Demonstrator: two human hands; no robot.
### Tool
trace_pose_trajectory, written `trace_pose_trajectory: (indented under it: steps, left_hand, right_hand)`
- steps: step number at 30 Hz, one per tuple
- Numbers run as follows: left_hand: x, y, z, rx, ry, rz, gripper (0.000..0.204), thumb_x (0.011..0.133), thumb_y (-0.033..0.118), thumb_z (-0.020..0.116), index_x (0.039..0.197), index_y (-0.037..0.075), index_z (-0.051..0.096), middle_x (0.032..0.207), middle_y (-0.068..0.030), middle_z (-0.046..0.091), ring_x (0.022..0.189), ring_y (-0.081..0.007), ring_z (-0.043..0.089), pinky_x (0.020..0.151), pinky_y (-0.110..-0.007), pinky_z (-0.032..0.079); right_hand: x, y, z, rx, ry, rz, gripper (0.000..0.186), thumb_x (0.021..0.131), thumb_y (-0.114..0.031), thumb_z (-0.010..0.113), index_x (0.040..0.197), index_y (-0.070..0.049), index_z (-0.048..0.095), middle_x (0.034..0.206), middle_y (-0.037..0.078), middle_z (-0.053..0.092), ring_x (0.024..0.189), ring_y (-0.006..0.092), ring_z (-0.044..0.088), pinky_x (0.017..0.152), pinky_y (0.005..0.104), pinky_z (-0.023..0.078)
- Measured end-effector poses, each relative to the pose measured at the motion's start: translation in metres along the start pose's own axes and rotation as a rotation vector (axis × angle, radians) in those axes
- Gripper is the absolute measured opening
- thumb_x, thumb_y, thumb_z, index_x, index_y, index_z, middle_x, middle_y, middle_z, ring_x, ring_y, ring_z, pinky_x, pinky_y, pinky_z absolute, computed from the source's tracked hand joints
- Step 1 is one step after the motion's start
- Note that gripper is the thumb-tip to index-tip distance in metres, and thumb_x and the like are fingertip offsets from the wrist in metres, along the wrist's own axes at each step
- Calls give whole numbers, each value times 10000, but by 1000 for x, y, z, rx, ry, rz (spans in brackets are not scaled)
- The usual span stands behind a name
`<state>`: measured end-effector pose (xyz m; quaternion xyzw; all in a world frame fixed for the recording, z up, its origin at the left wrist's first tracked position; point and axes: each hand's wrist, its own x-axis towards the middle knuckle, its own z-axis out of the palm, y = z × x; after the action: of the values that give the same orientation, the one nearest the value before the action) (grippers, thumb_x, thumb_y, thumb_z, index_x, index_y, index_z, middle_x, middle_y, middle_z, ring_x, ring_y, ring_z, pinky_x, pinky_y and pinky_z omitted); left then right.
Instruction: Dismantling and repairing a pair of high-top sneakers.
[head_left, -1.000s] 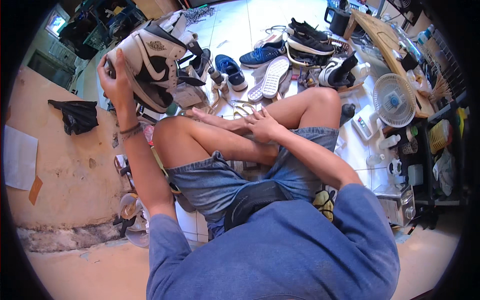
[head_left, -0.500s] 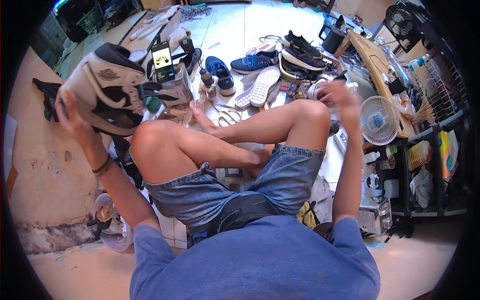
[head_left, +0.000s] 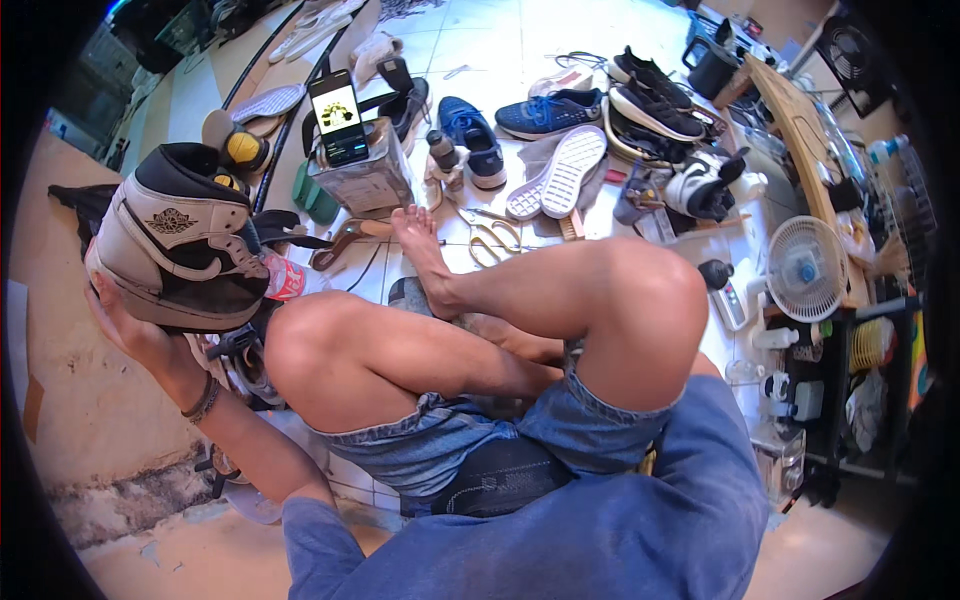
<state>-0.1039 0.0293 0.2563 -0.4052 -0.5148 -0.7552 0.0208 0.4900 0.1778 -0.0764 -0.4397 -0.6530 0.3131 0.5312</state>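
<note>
My left hand (head_left: 130, 320) is closed around the heel and sole of a white, grey and black high-top sneaker (head_left: 190, 245), holding it up at the left, beside my raised knee. Its toe tilts down to the right and its black collar faces up. My right arm drops behind my right knee, and the knee hides that hand. On the floor at the right lies a white-and-black sneaker (head_left: 703, 185). A phone (head_left: 338, 115) with a lit screen leans upright on a worn metal box (head_left: 365, 170). Scissors with gold handles (head_left: 493, 240) lie by my bare foot (head_left: 420, 240).
Blue running shoes (head_left: 550, 113), a white patterned sole (head_left: 565, 170) and stacked black shoes (head_left: 655, 95) spread across the tiled floor ahead. A small white fan (head_left: 806, 268) stands at the right near a wooden board (head_left: 800, 130). A stained wall (head_left: 90, 370) runs along the left.
My right hand, raised above the floor items at the right, has gone down out of sight behind my knee. The high-top has lowered slightly and moved left in my left hand. The view has shifted.
</note>
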Motion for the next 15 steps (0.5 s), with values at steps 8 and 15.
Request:
trace_pose_trajectory:
  steps: [8,15]
  left_hand:
    - [6,-24,21,18,98,-46,495,1043,337,519,1375,-31,508,1358,-175,566,1237,-293,577,1074,-418,444]
    - [8,-20,18,-30,66,-125,566,1066,394,458,1438,-33,442,1449,-208,489,1340,-316,499,1136,-452,402]
  right_hand:
    - [-27,66,-81,-47,-12,150,268,1015,-233,542,1107,-32,693,1023,151,713,935,269,667,880,390,522]
    - [-33,89,-40,-72,121,235,256,1010,-220,547,1087,-27,697,1009,155,715,923,269,669,874,389,521]
